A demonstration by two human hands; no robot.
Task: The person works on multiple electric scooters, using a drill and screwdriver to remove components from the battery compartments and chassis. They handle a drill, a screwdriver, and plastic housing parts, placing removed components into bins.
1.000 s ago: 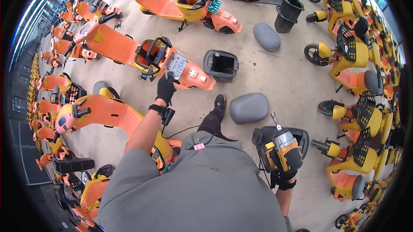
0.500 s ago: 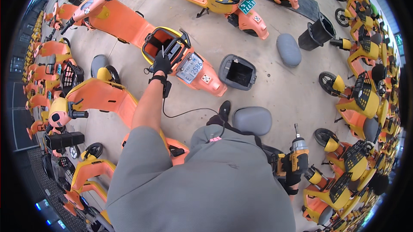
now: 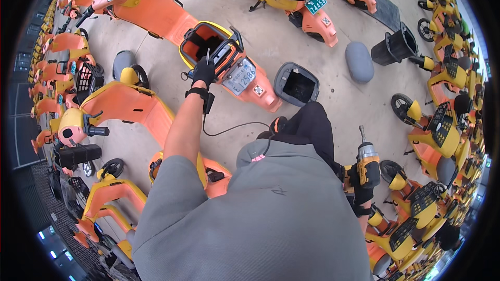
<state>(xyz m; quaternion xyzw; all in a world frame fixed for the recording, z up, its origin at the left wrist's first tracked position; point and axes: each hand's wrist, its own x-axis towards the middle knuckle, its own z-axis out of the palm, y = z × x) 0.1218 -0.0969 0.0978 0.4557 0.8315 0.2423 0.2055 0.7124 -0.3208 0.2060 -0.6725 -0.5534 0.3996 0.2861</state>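
My left hand (image 3: 203, 73), in a black glove, is closed on a thin metal rod (image 3: 208, 56) that points up from the fingers. It is at the near left rim of the open seat compartment (image 3: 194, 38) of an orange and yellow scooter (image 3: 166, 20); whether it touches the rim I cannot tell. Down at my right side, my right hand (image 3: 360, 191), also gloved, grips a yellow and black cordless driver (image 3: 369, 169) with its bit upward. The driver body partly hides those fingers.
A dark bin (image 3: 297, 85) lies on the floor beside the scooter's tail. Beyond it are a grey seat (image 3: 359, 62) and a black bucket-like liner (image 3: 394, 45). Another scooter (image 3: 130, 105) stands close on my left; rows of scooters line the right. A thin cable (image 3: 234, 127) runs from my left wrist.
My black-clad leg has come forward near the bin, covering the grey seat by my foot. My left hand still holds the rod by the compartment; the driver stays in my right hand.
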